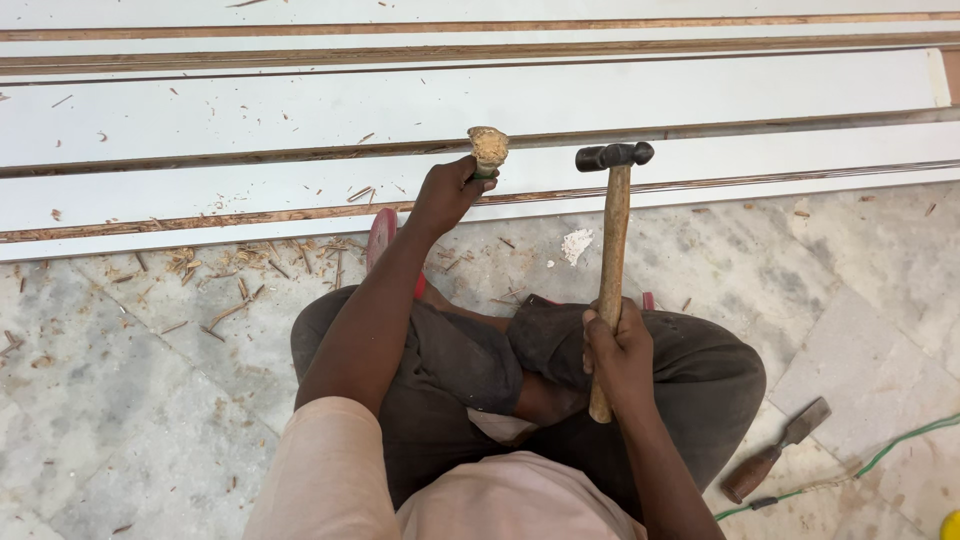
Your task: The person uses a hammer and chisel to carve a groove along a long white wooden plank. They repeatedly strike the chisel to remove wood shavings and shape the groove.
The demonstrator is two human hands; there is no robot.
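Now my left fingers (445, 190) clamp the chisel (488, 150) upright against the white board's (300, 190) edge on the floor; right fingers (615, 350) wrap the raised hammer (613, 250), mid-chiselling I judge; next needs a square blow on the frayed handle top

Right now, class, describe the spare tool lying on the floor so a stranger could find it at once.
Start at the grey stone floor, to the right of the seated person's knee. Beside the green cable lies a chisel, untouched by either hand. Unlike the hammer, it lies flat, with a short reddish-brown handle and a flat metal blade.
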